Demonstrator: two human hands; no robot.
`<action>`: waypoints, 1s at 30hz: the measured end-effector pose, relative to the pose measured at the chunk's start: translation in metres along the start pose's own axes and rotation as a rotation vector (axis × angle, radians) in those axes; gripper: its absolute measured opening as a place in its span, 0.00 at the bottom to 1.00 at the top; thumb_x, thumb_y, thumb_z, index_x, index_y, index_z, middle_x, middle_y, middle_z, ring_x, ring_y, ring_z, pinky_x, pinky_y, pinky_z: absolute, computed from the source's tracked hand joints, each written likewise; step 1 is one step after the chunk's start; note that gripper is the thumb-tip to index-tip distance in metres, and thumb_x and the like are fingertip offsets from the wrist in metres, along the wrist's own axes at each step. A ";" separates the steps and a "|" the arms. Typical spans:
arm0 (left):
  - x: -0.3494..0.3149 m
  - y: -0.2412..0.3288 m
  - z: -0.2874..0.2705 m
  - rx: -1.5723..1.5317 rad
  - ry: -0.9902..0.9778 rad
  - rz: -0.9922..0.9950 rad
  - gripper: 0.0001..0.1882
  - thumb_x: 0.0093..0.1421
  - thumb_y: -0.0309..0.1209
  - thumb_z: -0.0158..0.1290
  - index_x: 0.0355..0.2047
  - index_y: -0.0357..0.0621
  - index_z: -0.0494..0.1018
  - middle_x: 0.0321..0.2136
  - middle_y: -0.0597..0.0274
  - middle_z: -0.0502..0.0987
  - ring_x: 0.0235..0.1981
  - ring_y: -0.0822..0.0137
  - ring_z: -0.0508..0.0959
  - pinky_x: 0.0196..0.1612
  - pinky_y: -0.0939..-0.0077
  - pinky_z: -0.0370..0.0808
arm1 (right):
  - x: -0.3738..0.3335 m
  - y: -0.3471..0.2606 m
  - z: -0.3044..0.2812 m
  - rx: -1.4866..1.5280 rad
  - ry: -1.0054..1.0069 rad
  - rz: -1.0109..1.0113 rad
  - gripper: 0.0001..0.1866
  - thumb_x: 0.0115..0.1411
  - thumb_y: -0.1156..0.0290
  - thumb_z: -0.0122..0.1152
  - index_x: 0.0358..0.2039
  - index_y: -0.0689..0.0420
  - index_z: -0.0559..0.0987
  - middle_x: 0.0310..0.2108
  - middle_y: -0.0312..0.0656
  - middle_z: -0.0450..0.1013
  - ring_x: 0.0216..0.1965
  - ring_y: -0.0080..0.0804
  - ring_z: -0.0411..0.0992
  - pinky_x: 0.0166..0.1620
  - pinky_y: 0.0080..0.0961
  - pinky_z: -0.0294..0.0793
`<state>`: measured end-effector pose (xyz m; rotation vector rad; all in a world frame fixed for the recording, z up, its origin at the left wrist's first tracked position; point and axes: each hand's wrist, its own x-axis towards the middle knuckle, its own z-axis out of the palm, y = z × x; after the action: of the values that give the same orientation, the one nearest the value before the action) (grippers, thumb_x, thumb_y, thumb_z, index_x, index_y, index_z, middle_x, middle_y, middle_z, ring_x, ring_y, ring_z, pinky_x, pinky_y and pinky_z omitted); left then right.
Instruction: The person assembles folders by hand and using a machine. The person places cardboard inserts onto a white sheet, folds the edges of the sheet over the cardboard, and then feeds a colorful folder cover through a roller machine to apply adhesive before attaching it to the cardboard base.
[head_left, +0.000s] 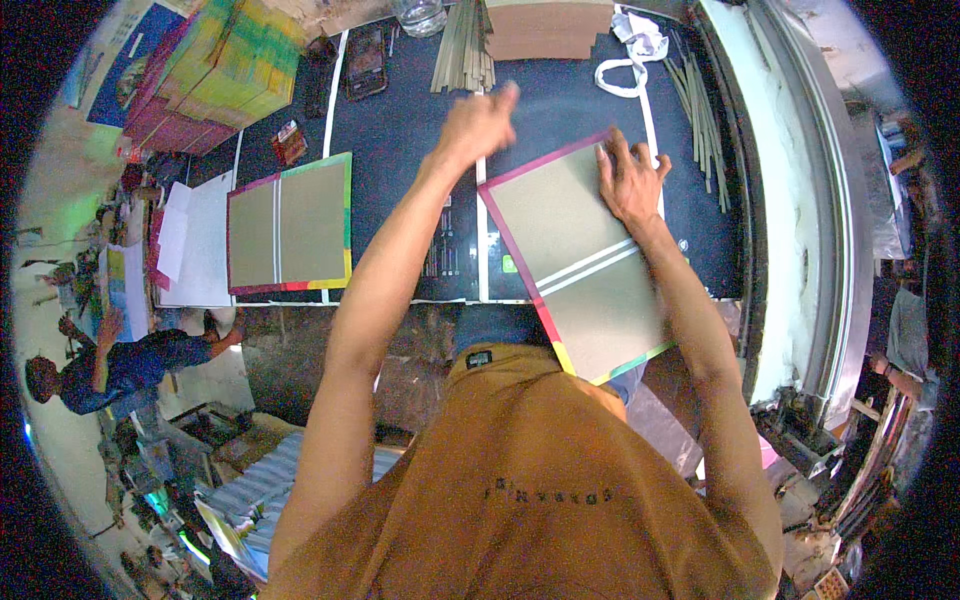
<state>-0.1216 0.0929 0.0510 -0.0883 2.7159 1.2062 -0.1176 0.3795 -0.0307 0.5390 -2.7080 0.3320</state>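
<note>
A book cover [560,215] of grey board lies turned at an angle, its lower part reaching past the table's near edge. Coloured strips border it, and a white spine strip [588,266] crosses its middle. My right hand [632,182] rests at the cover's far right corner with its fingers apart. Above the table, beyond the cover's far left corner, my left hand [478,128] is smeared by motion, so its finger grip is unclear. To the left of my left forearm, a second book cover [312,222] lies flat with the same coloured edging.
Bundled thin strips [463,50] and brown boards [550,30] lie at the back. More strips [705,130] and a white roll [622,78] are at right. A tall coloured stack [225,65] stands back left; a phone [366,65] lies nearby. Another person [130,365] works at far left.
</note>
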 end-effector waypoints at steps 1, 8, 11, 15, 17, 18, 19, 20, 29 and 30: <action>0.018 -0.003 0.000 0.080 0.197 0.015 0.41 0.73 0.60 0.32 0.45 0.30 0.79 0.40 0.36 0.82 0.40 0.43 0.84 0.51 0.48 0.78 | -0.001 -0.001 -0.001 -0.020 -0.044 0.036 0.27 0.69 0.50 0.52 0.62 0.51 0.74 0.47 0.40 0.78 0.49 0.37 0.72 0.59 0.59 0.59; 0.007 -0.045 0.109 0.560 0.604 0.216 0.39 0.71 0.57 0.40 0.65 0.31 0.65 0.69 0.35 0.58 0.73 0.40 0.54 0.72 0.39 0.50 | 0.001 0.000 0.002 -0.008 0.029 -0.041 0.26 0.68 0.51 0.55 0.61 0.51 0.73 0.48 0.40 0.78 0.51 0.38 0.72 0.58 0.55 0.61; 0.003 -0.034 0.117 0.584 0.621 0.164 0.38 0.71 0.55 0.42 0.64 0.31 0.66 0.68 0.35 0.60 0.72 0.40 0.55 0.72 0.40 0.52 | 0.011 -0.007 -0.010 0.006 -0.029 0.018 0.28 0.67 0.53 0.57 0.63 0.52 0.70 0.51 0.41 0.77 0.55 0.42 0.71 0.61 0.53 0.60; -0.003 -0.033 0.114 0.453 0.640 0.167 0.35 0.71 0.52 0.45 0.60 0.27 0.67 0.66 0.36 0.63 0.70 0.40 0.59 0.69 0.41 0.57 | -0.021 -0.014 -0.053 0.257 0.136 0.097 0.24 0.62 0.62 0.67 0.56 0.59 0.76 0.50 0.51 0.77 0.52 0.50 0.73 0.56 0.42 0.71; -0.006 -0.040 0.114 0.436 0.673 0.190 0.33 0.71 0.50 0.47 0.58 0.28 0.69 0.64 0.37 0.65 0.68 0.40 0.61 0.68 0.43 0.59 | -0.069 -0.022 -0.088 0.369 0.146 0.354 0.17 0.63 0.64 0.68 0.46 0.63 0.80 0.43 0.53 0.78 0.45 0.47 0.77 0.50 0.39 0.74; -0.009 -0.048 0.112 0.438 0.693 0.194 0.32 0.71 0.50 0.48 0.57 0.28 0.69 0.63 0.37 0.66 0.67 0.40 0.62 0.68 0.44 0.60 | -0.087 -0.035 -0.115 0.454 0.092 0.456 0.17 0.65 0.61 0.67 0.36 0.65 0.81 0.32 0.52 0.79 0.33 0.38 0.76 0.41 0.35 0.76; -0.011 -0.045 0.108 0.386 0.677 0.238 0.31 0.70 0.49 0.49 0.57 0.30 0.70 0.62 0.37 0.67 0.66 0.40 0.63 0.67 0.45 0.61 | -0.123 -0.025 -0.129 0.345 0.017 0.547 0.20 0.66 0.58 0.66 0.31 0.65 0.79 0.23 0.49 0.76 0.24 0.34 0.69 0.34 0.32 0.73; -0.016 -0.039 0.102 0.329 0.655 0.282 0.29 0.70 0.48 0.50 0.56 0.31 0.70 0.61 0.38 0.68 0.65 0.41 0.64 0.66 0.46 0.62 | -0.155 -0.019 -0.143 0.243 -0.102 0.709 0.23 0.66 0.53 0.65 0.30 0.65 0.79 0.20 0.47 0.74 0.21 0.33 0.65 0.29 0.33 0.70; -0.010 -0.057 0.094 -0.425 0.596 0.200 0.20 0.74 0.40 0.46 0.55 0.36 0.73 0.52 0.46 0.80 0.54 0.51 0.79 0.55 0.58 0.74 | -0.287 -0.033 -0.148 1.420 -0.340 1.252 0.17 0.69 0.59 0.62 0.50 0.59 0.76 0.36 0.36 0.76 0.17 0.23 0.70 0.18 0.19 0.66; -0.011 -0.063 0.089 -0.514 0.560 0.165 0.20 0.75 0.39 0.46 0.56 0.36 0.73 0.52 0.46 0.80 0.53 0.52 0.80 0.54 0.60 0.75 | -0.280 -0.037 -0.149 1.449 -0.269 1.212 0.14 0.69 0.62 0.63 0.47 0.59 0.77 0.33 0.37 0.77 0.16 0.23 0.70 0.17 0.19 0.66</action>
<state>-0.0917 0.1169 -0.0520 -0.3129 2.7954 2.1914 0.1834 0.4802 0.0016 -0.9354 -2.1490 2.6190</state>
